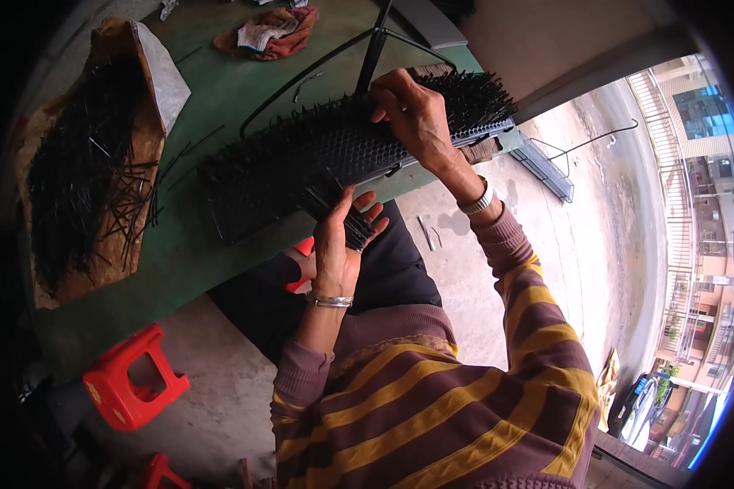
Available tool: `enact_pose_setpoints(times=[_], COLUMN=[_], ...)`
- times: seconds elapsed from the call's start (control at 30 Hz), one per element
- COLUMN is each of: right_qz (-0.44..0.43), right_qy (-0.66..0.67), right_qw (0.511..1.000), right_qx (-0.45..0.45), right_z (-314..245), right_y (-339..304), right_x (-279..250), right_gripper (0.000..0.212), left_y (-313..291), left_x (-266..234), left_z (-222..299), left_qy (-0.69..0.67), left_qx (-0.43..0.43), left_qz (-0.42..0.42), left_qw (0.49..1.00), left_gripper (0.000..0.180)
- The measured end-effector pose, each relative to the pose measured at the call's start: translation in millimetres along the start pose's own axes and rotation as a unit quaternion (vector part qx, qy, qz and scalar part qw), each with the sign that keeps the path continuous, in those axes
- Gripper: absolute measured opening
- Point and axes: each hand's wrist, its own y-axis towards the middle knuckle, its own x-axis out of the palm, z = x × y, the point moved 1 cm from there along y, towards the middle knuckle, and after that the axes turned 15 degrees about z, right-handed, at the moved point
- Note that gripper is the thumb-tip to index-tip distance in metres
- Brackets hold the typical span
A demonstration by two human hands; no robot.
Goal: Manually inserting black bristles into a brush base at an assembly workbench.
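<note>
My left hand is closed loosely round a bundle of thin black strips, with the thumb across them and fingertips showing beyond. It is just in front of a long black rack full of small holes, lying aslant on the table. Black strips stand upright in the holes along the rack's far side; the near side shows bare holes. Over the rack's middle, my right hand has its fingers pinched together at the edge of the standing strips. Whatever lies between those fingertips is hidden.
A brown open bag heaped with loose black strips lies left on the green table. Behind the rack are a black metal frame and a reddish cloth. A red stool stands lower left; another rack is right.
</note>
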Motion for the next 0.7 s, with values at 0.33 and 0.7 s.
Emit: enact_pose_setpoints(times=[0.33,0.7], right_qz=[-0.04,-0.062], right_qy=[-0.047,-0.2], right_qw=[0.997,0.944], right_qx=[-0.043,-0.255], right_z=[12.8,28.3], right_y=[9.3,1.5], right_x=[3.4,17.3], right_gripper=[0.006,0.012], left_y=[-3.7,-5.9], left_x=[2.6,-4.1], left_z=[0.8,1.8], left_qy=[-0.027,0.007], left_qx=[-0.013,0.023], left_qz=[0.015,0.017], left_qw=[0.999,1.0], left_gripper=[0.027,0.021])
